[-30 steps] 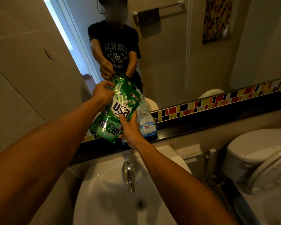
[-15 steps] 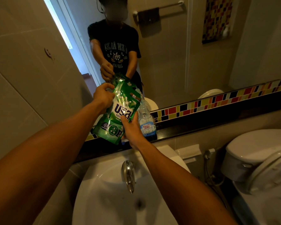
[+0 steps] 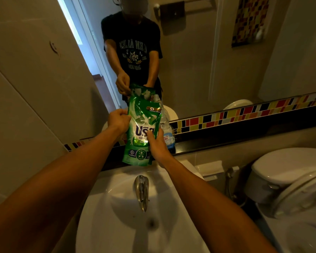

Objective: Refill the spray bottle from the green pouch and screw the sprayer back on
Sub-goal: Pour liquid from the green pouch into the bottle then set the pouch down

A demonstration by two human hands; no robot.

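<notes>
I hold the green pouch [image 3: 141, 125] nearly upright above the back of the sink. My left hand [image 3: 118, 120] grips its left edge near the top. My right hand [image 3: 156, 145] holds its lower right side, thumb across the front label. A clear plastic bottle [image 3: 167, 132] with a blue label stands on the dark ledge right behind the pouch, mostly hidden by it; its top is not visible. No sprayer head is in view.
A white sink [image 3: 117, 216] with a chrome tap [image 3: 141, 192] lies below my hands. The dark ledge [image 3: 226, 136] runs along under the mirror [image 3: 208, 61]. A toilet [image 3: 290, 179] with its lid raised stands at the right. A tiled wall is at the left.
The pouch has swung from a left-leaning tilt to nearly upright. My left hand moved down its left edge; my right hand stayed on the lower right side.
</notes>
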